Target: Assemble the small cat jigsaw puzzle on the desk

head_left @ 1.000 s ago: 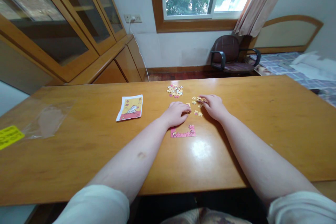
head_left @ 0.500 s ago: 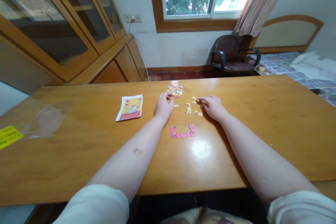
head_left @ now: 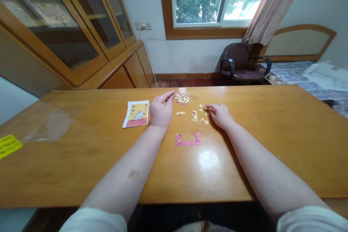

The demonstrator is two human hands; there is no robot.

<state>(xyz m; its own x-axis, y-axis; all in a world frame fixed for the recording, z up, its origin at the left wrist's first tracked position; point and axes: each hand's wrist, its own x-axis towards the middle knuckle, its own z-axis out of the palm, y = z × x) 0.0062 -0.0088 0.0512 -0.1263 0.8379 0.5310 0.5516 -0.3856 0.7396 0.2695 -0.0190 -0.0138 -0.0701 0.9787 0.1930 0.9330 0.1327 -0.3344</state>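
Observation:
My left hand (head_left: 162, 110) is raised just left of a heap of jigsaw puzzle pieces (head_left: 182, 97), fingers stretched toward it, with nothing visible in them. My right hand (head_left: 220, 114) rests on the table, fingers slightly bent and apart over loose yellow pieces (head_left: 201, 108); its fingertips partly cover some. Between the hands lie a short joined yellow strip (head_left: 181, 113) and an upright joined strip (head_left: 194, 116). Nearer me is a pink U-shaped joined section (head_left: 188, 142). More yellow pieces (head_left: 204, 121) lie below my right fingertips.
A picture card (head_left: 136, 114) with a white animal on yellow and red lies left of my left hand. Farther left are a clear plastic bag (head_left: 56, 123) and a yellow label (head_left: 9, 145). Beyond the wooden table (head_left: 95, 148) stand a chair (head_left: 239, 61) and a cabinet (head_left: 81, 65).
My left hand has moved left and lifted away from the yellow piece between the hands, which now shows as a longer strip. My right hand stays at the loose pieces. The view tilts up slightly.

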